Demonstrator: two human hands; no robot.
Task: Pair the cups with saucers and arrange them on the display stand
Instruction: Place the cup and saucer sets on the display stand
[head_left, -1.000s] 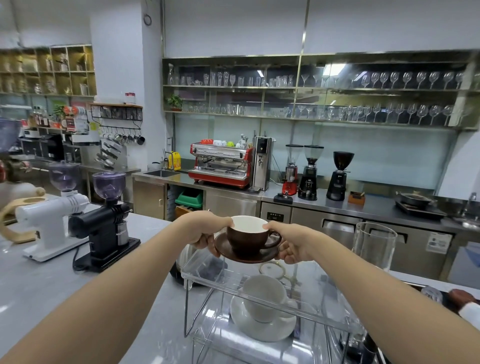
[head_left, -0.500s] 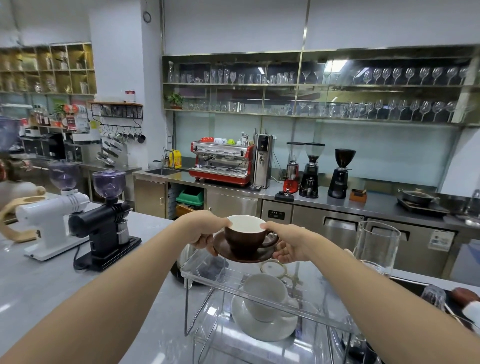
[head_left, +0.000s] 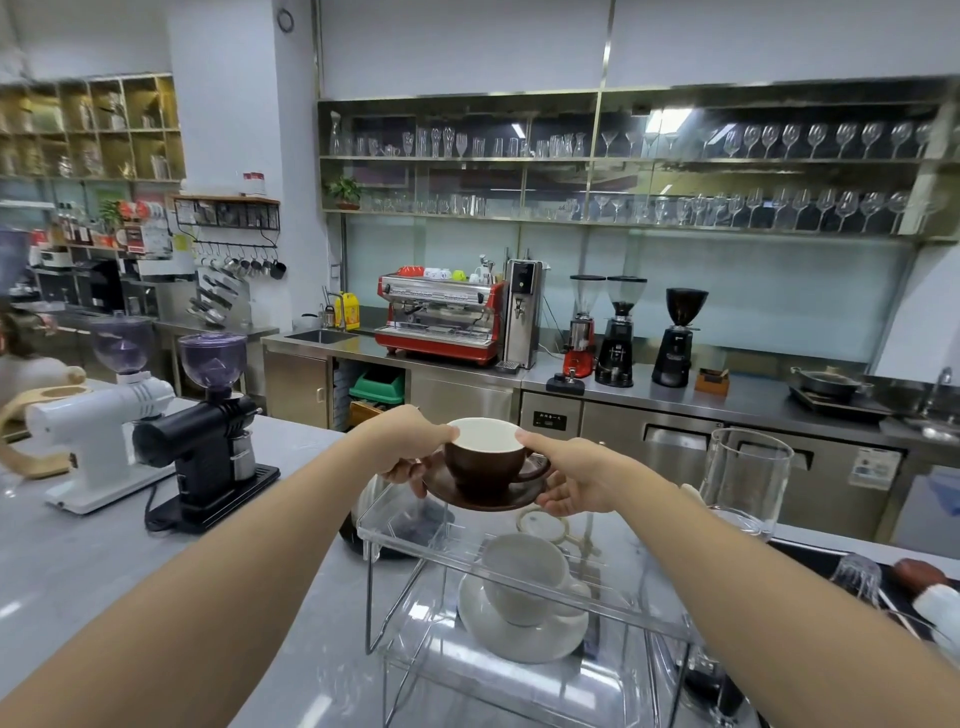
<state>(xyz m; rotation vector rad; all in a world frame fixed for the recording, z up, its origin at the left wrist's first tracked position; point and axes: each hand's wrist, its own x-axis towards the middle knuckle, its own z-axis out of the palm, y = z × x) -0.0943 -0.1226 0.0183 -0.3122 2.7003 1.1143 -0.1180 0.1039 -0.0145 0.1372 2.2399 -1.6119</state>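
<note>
Left hand and right hand both gripping brown saucer with brown cup, hovering over clear display stand top tier; white cup on lower tier.

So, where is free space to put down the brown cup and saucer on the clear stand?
The top shelf of the clear stand looks bare, from its left rim to the near edge. The lower shelf is crowded: the white cup on its white saucer fills it. Right of the stand, a tall glass stands close.

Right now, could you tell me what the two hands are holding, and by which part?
Both hold the brown saucer carrying the brown cup: left hand at its left edge, right hand at its right, thumbs touching the cup's rim.
</note>
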